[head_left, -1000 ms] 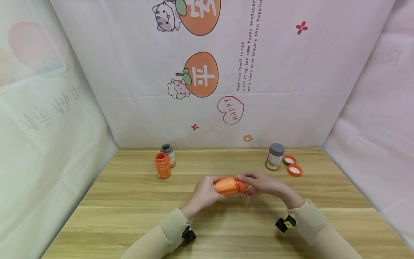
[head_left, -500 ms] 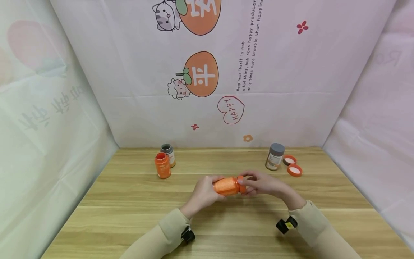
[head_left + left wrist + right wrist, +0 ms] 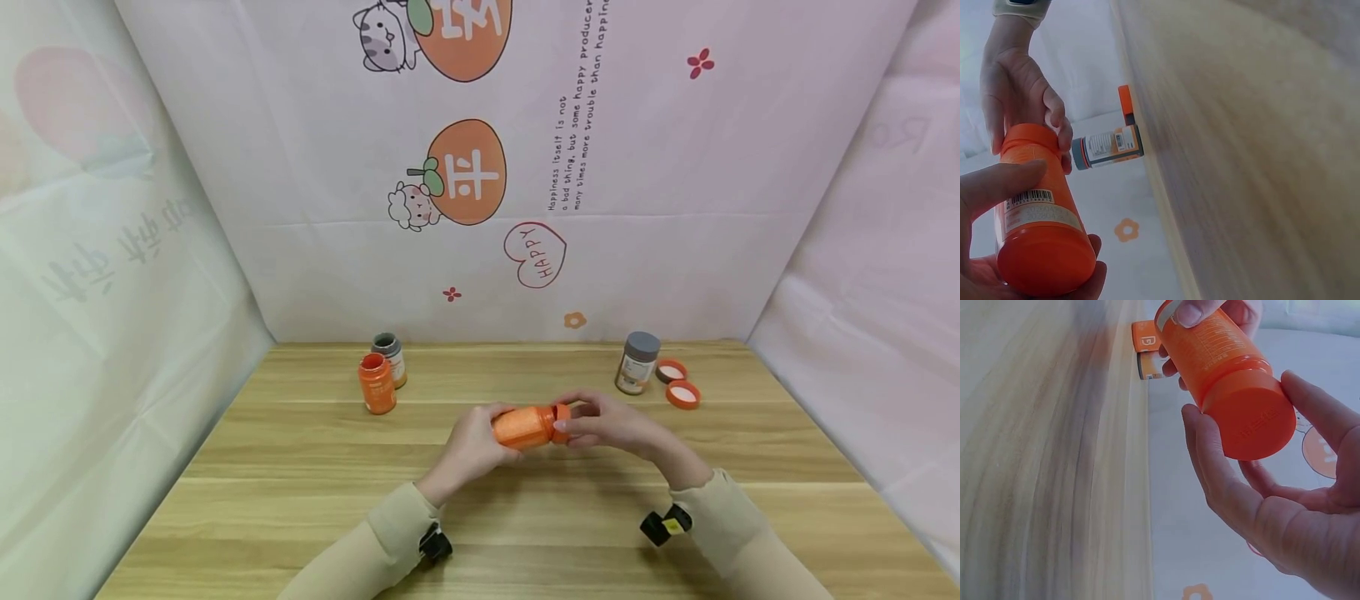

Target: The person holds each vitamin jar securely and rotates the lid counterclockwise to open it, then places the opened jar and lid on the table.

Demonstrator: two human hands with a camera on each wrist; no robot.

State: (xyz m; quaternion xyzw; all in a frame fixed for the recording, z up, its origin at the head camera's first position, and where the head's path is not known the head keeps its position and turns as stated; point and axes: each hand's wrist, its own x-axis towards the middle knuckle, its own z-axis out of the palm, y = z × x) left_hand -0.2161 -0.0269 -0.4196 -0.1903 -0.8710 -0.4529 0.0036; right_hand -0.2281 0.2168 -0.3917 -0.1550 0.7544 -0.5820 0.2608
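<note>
An orange bottle [image 3: 519, 427] lies tilted in mid-air over the table, gripped round its body by my left hand [image 3: 474, 440]. Its label with a barcode [image 3: 1030, 198] faces the left wrist camera. At the bottle's mouth, my right hand [image 3: 617, 427] holds the orange cap [image 3: 1254, 422] by its rim, fingers on one side and thumb on the other. In the head view the cap looks slightly tilted against the neck; whether it is threaded on cannot be told.
At the back left stand an uncapped orange bottle [image 3: 377, 385] and an uncapped grey-necked bottle [image 3: 397, 367]. A grey-capped bottle [image 3: 636, 367] stands at the back right, beside two loose caps, one orange-rimmed [image 3: 683, 395] and one darker-sided [image 3: 671, 370]. White cloth [image 3: 337, 275] walls the table.
The right fingers have shifted round the cap, first reaching over it, now holding its rim. The bottle has moved slightly left and up in the left hand's grip.
</note>
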